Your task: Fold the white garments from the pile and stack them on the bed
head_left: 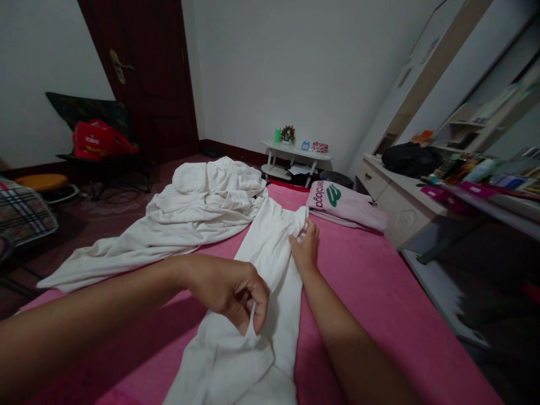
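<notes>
A long white cloth garment (270,253), possibly trousers, lies stretched lengthwise over the pink bed cover (363,292). My left hand (238,295) pinches a raised fold of it near the middle of the view, thumb against fingers. Farther along, my right hand (306,242) grips the garment's right edge near its far end, the fingers curled round the fabric. The garment's near end runs out of the bottom of the view.
A heap of white fabric (202,197) spreads along the bed's left side. At the far right corner lies a folded pink garment (346,208) with green print. A drawer cabinet (396,197) stands right, a small white table (295,151) behind, and a chair with a red bag (99,139) left.
</notes>
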A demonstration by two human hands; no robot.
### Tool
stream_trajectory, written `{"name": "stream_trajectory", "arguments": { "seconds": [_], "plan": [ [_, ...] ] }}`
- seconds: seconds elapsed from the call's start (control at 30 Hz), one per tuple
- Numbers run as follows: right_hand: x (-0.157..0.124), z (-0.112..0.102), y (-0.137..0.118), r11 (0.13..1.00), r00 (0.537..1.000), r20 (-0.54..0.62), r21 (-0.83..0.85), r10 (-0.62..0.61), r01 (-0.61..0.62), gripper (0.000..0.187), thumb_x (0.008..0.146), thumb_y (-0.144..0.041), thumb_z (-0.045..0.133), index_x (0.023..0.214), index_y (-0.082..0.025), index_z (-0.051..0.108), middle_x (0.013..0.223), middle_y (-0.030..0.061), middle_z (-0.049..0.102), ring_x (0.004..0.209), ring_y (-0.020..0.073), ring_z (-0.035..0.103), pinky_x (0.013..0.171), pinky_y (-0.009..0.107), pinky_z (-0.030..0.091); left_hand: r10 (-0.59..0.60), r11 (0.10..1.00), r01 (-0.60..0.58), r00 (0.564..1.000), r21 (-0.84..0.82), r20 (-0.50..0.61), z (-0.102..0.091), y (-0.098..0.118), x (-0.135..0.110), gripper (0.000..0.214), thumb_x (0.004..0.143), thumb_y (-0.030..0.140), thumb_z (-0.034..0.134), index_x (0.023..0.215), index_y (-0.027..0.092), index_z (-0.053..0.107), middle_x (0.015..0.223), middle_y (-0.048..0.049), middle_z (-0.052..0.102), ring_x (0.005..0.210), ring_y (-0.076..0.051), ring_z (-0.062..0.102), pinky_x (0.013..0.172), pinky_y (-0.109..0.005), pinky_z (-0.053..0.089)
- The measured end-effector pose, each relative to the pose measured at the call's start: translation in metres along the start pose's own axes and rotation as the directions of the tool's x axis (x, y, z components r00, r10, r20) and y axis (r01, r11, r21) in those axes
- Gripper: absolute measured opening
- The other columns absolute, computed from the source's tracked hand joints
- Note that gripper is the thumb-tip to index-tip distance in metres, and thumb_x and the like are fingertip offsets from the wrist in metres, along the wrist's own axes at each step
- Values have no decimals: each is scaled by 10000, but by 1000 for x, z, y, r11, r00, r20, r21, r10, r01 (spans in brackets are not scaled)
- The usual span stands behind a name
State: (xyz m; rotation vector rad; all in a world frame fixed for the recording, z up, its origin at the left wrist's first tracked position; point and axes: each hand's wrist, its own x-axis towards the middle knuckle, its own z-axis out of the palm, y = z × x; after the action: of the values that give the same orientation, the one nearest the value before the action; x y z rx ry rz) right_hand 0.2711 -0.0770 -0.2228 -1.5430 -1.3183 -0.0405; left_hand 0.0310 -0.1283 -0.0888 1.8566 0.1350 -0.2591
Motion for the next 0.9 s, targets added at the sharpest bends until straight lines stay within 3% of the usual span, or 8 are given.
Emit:
{"name": "stream_trajectory", "arguments": {
  "seconds": [0.1,0.2,0.33,0.5,0.6,0.7,0.8,0.9],
  "plan": [
    [-3,-5,-11,994,995,15,-42,-96,97,487,663,-54,515,1109,-225,607,1288,94,509,1224,242,443,1053,430,356,4,990,2,999,-142,40,-7,0,5,384,681,467,775,818,131,647,722,-4,567,630,-99,502,582,-180,401],
    [-10,-12,-25,964,944,205,128,-257,234,446,608,21,428,881,-236,670,1163,41,602,1188,203,481,1062,410,364,32,966,-35,999,-257,-16,-19,-3,6,425,634,490,801,799,133,638,772,-22,585,688,-121,523,636,-211,425],
    [-27,-33,-52,878,817,401,412,-415,244,547,611,21,424,1043,-241,634,1163,33,622,1129,183,549,1013,378,426,86,915,-174,965,-363,-246,-34,-17,2,428,613,504,802,726,132,622,763,-39,568,697,-138,491,659,-250,429],
    [-44,-66,-87,836,815,309,434,-489,337,712,710,-75,565,1376,-260,396,1450,93,406,1328,260,393,1092,471,343,86,842,-304,891,-445,-447,-43,-37,2,402,564,443,817,683,119,612,852,-65,577,742,-151,505,697,-268,448],
    [-46,-74,-99,777,746,282,418,-603,470,782,716,-24,570,1412,-311,356,1514,73,307,1370,266,335,1093,487,343,51,817,-288,899,-500,-434,-41,-43,7,359,575,386,818,713,114,628,866,-67,591,776,-163,535,728,-276,451],
    [-46,-74,-106,698,687,226,459,-690,550,658,754,-34,618,1319,-342,480,1461,55,392,1309,254,420,1037,448,415,77,790,-308,907,-530,-413,-37,-45,13,305,614,331,812,747,119,637,884,-58,610,823,-161,551,757,-261,436],
    [-42,-76,-113,710,754,171,514,-634,481,348,811,-87,631,1092,-292,630,1216,51,608,1107,202,581,921,364,490,50,794,-296,903,-532,-428,-30,-45,16,294,699,325,773,893,137,657,846,-20,597,737,-100,526,685,-200,415],
    [-37,-78,-117,795,858,218,530,-464,295,111,852,-140,600,871,-229,664,861,26,687,824,154,645,757,283,511,2,805,-248,909,-539,-416,-23,-47,14,338,782,354,708,1050,165,626,881,-14,584,734,-88,533,690,-195,434]
  ]
}}
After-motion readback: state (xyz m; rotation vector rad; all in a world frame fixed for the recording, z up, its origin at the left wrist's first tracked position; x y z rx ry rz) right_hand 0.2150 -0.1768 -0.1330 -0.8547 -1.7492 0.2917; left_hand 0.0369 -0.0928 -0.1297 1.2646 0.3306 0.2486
